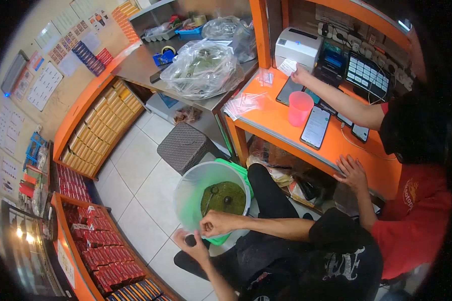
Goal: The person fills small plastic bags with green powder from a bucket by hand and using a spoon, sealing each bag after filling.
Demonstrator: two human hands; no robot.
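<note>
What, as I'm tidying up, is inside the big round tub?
The tub holds loose green material, with a slim dark item and a dark round item on top. Anything beneath that surface is covered.

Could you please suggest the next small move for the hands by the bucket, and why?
I would probably bring the left hand, with its small dark round item, over the bucket. It sits just outside the rim, above the floor tiles, while the loose green material lies inside, so anything dropped might miss the bucket.
</note>
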